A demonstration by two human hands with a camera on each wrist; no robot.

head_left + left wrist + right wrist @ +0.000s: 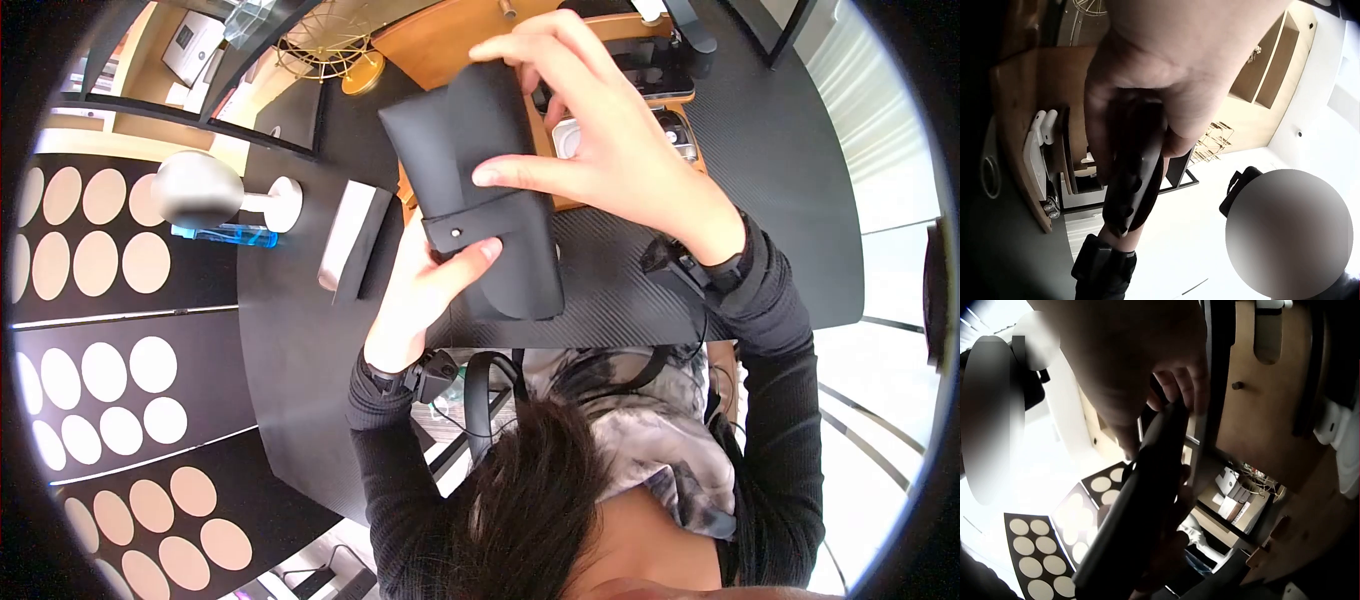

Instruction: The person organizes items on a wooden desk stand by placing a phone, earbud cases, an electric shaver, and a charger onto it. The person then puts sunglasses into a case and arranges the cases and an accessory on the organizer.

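Note:
A black leather glasses case (430, 145) with a flap, a cross strap and a small metal snap is up in front of the body, over the desk. My left hand (410, 300) grips its lower left side, thumb across the front just below the snap, fingers behind it. My right hand (615, 140) holds the upper right, with its thumb on the flap and the other fingers at the top edge. In the left wrist view the case (1132, 187) appears edge-on below the left hand (1160, 56). The right wrist view shows the case (1125, 519) dark and narrow.
Behind the case stands a wooden organizer (430, 45) holding a black phone (650, 70) and a white earbuds case (566, 138). A dark-and-silver box (350, 235), a round white stand mirror (285, 205) and a gold wheel ornament (325, 45) are on the left.

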